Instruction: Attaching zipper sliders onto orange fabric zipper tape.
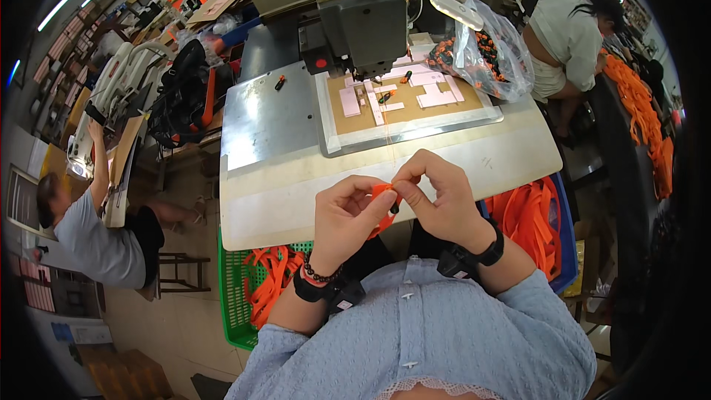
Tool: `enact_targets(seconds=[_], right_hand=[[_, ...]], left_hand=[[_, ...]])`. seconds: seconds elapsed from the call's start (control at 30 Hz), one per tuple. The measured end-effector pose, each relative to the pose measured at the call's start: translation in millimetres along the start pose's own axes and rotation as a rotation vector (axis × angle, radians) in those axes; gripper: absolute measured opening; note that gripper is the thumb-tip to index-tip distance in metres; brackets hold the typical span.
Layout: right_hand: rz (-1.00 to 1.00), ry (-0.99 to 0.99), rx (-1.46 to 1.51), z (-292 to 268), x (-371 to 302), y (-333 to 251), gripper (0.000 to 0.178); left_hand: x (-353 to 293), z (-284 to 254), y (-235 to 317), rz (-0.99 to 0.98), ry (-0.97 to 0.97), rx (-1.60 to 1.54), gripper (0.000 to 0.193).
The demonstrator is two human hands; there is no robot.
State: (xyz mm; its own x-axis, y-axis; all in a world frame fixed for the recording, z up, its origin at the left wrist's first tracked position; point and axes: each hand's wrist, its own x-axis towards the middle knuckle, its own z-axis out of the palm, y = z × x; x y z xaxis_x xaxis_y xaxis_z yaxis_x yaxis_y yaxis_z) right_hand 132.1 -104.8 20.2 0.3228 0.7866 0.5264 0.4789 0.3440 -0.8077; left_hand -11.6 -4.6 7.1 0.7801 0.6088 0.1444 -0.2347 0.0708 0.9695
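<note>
Left hand (346, 215): pinching orange strap (381, 227).
Right hand (448, 196): fingertips pinching its upper end.
Strap: between both hands, over table (296, 204) surface's front edge, nearer left; long axis unclear.

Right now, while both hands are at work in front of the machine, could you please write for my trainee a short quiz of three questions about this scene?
1. True or false: the green basket stands to the left of the blue bin.
2. What colour is the strap in the left hand?
A. Green
B. Orange
C. Blue
3. Fill the gap: the clear bag on the table holds small pieces, coloured black and ____.

Key: 1. True. 2. B. 3. Orange.
</note>
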Motion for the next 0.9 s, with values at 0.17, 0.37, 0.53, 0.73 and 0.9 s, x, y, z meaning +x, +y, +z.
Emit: enact_targets(seconds=[0.17,0.37,0.53,0.73,0.9], right_hand=[[0.111,0.231,0.331,-24.4,8.5,11.5,0.007],[0.148,0.063,0.184,-38.6,16.7,-12.0,0.041],[0.225,-0.283,0.035,-26.7,-5.3,5.0,0.028],[0.177,-0.193,0.029,-6.1,-8.0,3.2,0.01],[0.194,-0.077,0.043,7.2,-15.3,5.6,0.005]], left_hand=[[-4.1,4.6,-10.9,-0.339,-0.225,0.252,0.017],[-7.7,-4.4,-23.1,-0.258,-0.111,0.106,0.013],[-8.1,-5.3,-12.1,-0.159,-0.1,0.001,0.015],[-9.7,-4.0,-3.0,-0.179,-0.039,0.075,0.015],[-8.3,-4.6,2.1,-0.112,-0.072,0.246,0.018]])
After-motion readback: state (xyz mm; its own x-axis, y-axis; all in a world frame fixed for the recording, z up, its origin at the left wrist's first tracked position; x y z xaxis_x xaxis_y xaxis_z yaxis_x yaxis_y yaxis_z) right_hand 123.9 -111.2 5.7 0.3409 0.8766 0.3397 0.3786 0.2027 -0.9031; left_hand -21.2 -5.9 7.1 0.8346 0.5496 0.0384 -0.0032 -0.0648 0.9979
